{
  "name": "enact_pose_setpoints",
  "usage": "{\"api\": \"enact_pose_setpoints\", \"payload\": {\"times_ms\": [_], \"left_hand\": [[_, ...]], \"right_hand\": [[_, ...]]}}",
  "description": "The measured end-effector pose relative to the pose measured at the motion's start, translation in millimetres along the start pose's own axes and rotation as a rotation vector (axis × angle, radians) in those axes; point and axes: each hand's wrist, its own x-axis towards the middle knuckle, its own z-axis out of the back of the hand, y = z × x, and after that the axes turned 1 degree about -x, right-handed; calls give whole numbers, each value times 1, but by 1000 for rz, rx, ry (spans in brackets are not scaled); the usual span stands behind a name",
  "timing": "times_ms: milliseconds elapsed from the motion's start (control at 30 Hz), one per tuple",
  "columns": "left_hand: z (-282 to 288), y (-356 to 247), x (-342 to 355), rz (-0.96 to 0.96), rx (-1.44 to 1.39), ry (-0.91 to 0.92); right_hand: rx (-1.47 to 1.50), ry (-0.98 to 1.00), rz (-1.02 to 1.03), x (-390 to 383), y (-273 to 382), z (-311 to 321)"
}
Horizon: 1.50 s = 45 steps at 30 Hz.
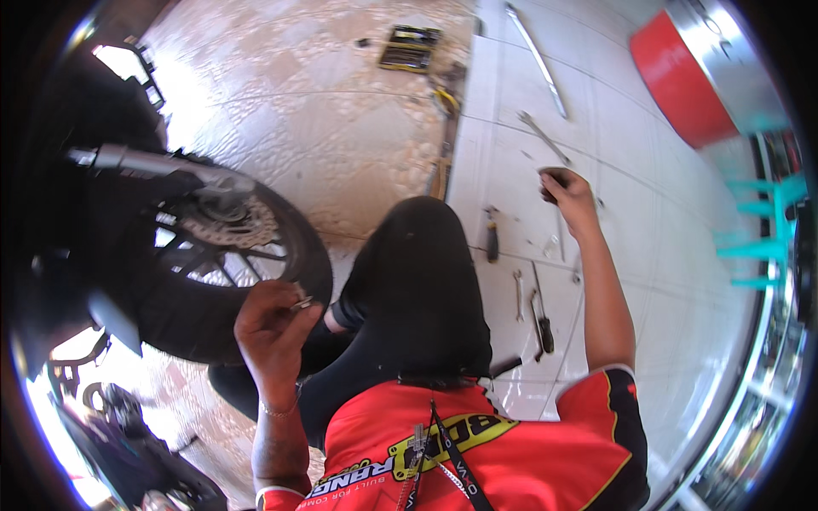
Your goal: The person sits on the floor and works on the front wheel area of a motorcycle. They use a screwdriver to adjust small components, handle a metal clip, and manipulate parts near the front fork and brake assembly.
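My left hand (271, 330) is closed, pinching a small shiny metal part (302, 302) between thumb and fingers; its exact kind is too small to tell. It is beside the black tyre (317, 255) of a motorcycle wheel, whose brake disc (260, 223) faces up in the picture. Out to the right, my right hand (569, 198) is over the white tiles with its fingers curled together. Whatever those fingers may hold is hidden. Just beyond them lies a wrench (545, 139). Farther off, a long silver bar-like tool (537, 64) rests on the tiles.
A yellow-and-black handled tool (492, 243), a small wrench (519, 298) and a black-handled screwdriver (546, 334) lie on the tiles. A tool case (411, 48) sits at the far middle. A red-and-silver drum (686, 81) and a teal stool (771, 209) stand right. Another motorcycle (128, 443) is lower left.
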Motion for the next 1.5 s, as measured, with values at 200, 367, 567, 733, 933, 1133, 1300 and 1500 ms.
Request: {"api": "enact_pose_setpoints", "payload": {"times_ms": [200,367,567,733,933,1133,1300,1500], "left_hand": [[21,-39,16,-104,107,-45],[42,-78,43,-305,140,-131],[57,-126,71,-485,211,-283],[91,-160,102,-410,549,-497],[145,-172,148,-483,766,-575],[180,-176,180,-491,878,-638],[209,-170,200,-477,869,-749],[241,-177,217,-633,902,-758]], "right_hand": [[-178,156,288,-44,110,-90],[-165,322,834,-88,209,-180],[24,572,1288,-103,297,-287],[299,854,1073,-102,350,-377],[165,713,1381,-81,377,-437],[289,663,1682,-44,407,-520],[385,758,1701,-28,419,-559],[307,857,1650,-23,447,-603]]}}
